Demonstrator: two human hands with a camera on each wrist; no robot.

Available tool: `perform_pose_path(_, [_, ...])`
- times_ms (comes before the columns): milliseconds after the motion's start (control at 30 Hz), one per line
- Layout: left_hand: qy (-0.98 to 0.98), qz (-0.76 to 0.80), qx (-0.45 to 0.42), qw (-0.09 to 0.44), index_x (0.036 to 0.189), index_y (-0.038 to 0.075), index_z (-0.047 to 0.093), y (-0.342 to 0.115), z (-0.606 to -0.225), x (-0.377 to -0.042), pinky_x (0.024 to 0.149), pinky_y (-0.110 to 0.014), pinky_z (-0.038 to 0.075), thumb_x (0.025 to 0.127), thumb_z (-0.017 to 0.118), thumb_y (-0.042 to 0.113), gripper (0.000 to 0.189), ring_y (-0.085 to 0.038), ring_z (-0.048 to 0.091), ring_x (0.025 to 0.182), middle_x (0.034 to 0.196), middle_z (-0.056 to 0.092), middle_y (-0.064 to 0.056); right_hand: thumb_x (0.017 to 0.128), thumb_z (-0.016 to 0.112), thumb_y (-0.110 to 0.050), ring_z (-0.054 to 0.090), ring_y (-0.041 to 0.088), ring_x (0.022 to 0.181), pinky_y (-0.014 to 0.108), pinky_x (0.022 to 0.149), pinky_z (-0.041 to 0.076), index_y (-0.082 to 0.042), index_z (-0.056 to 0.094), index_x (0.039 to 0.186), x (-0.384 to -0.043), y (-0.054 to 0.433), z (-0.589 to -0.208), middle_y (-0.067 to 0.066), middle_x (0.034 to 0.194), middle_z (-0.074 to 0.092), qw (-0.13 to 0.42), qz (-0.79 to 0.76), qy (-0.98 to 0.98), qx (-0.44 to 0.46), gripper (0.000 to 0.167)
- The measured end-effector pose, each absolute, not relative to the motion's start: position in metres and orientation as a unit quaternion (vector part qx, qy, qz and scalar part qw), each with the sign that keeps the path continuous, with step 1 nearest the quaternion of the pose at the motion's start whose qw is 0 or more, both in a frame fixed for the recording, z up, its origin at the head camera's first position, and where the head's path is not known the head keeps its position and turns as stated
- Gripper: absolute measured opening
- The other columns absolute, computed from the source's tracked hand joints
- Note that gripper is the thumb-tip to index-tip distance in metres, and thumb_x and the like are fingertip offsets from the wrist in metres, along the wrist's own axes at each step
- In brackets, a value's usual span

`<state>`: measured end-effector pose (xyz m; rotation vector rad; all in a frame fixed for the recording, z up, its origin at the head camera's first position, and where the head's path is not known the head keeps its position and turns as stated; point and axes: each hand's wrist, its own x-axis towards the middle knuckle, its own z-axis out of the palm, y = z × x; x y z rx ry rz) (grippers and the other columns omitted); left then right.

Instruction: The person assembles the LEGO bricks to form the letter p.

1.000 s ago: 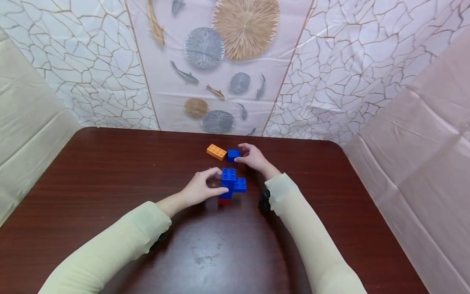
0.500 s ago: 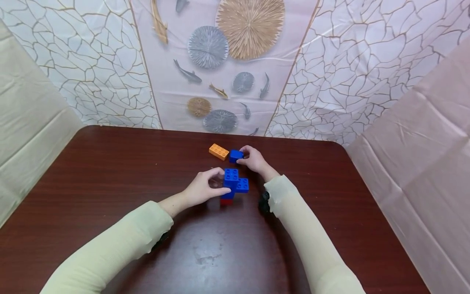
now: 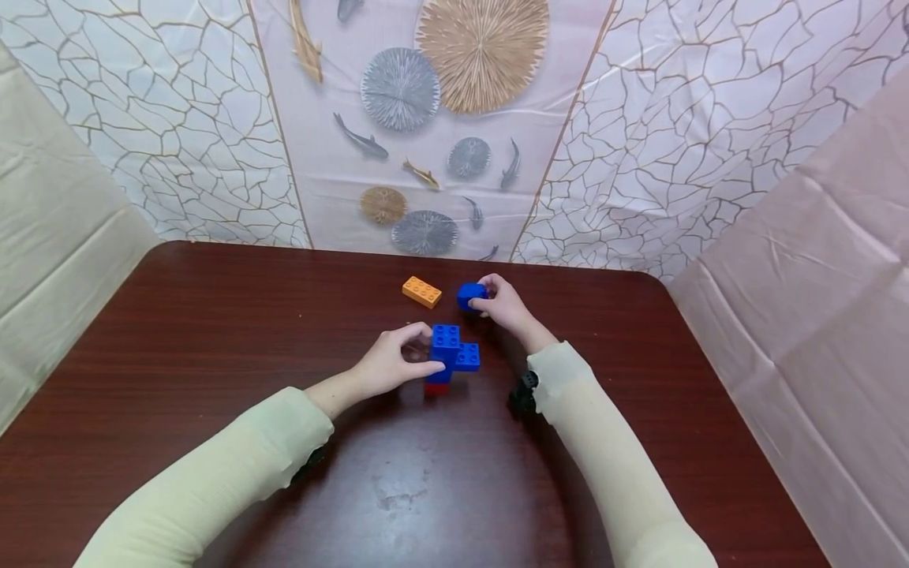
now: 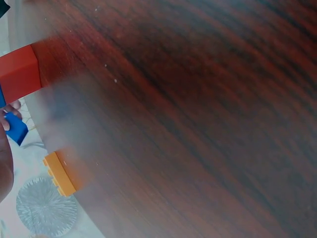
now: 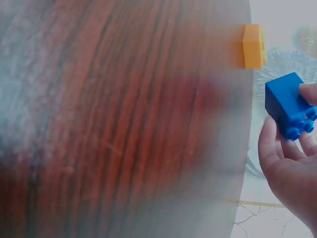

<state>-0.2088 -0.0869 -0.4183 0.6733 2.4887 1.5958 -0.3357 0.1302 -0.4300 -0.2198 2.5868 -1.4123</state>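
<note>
A stack of toy building bricks (image 3: 442, 363) stands on the table, blue above with a red brick (image 4: 20, 74) at its base. One blue brick (image 3: 467, 357) juts out from its right side. My left hand (image 3: 383, 364) grips the stack from the left, thumb at the near side; the far fingertips are partly hidden. Beyond it, my right hand (image 3: 507, 306) pinches a separate blue brick (image 5: 285, 99) between thumb and fingers. That brick is tilted, its studs turned toward the palm side in the right wrist view.
An orange eight-stud brick (image 3: 422, 292) lies on the dark wooden table (image 3: 213, 339), left of the right hand's brick. A patterned cloth (image 3: 426, 173) hangs behind the table's far edge. Pale panels flank both sides.
The right hand has closed on the separate blue brick, and shifted it right, away from the orange brick, tilting it. The left hand and the stack have stayed in place.
</note>
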Motion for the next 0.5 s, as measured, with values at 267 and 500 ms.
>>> perform_pose_path(267, [0.821,0.520,0.230,0.041,0.104,0.010,0.057,-0.088,-0.428,-0.214,0.082,-0.032,0.055,0.082,0.073,0.022,0.030,-0.018,0.061,0.091,0.100,0.065,-0.009,0.088,0.063,-0.013,0.053,0.031,0.104,0.039,0.085,0.053,-0.002,0.050,0.122,-0.325,0.134,-0.415,0.021,0.122,0.053,0.073,-0.496,0.861,-0.085,0.038])
perform_pose_path(500, [0.820,0.522,0.229,0.041,0.104,0.009,0.057,-0.088,-0.429,-0.214,0.082,-0.034,0.054,0.082,0.072,0.022,0.030,-0.020,0.061,0.091,0.099,0.064,-0.010,0.087,0.065,-0.015,0.050,0.029,0.106,0.043,0.088,0.050,-0.005,0.053,0.122,-0.313,0.140,-0.405,0.019,0.117,0.056,0.072,-0.503,0.855,-0.104,0.038])
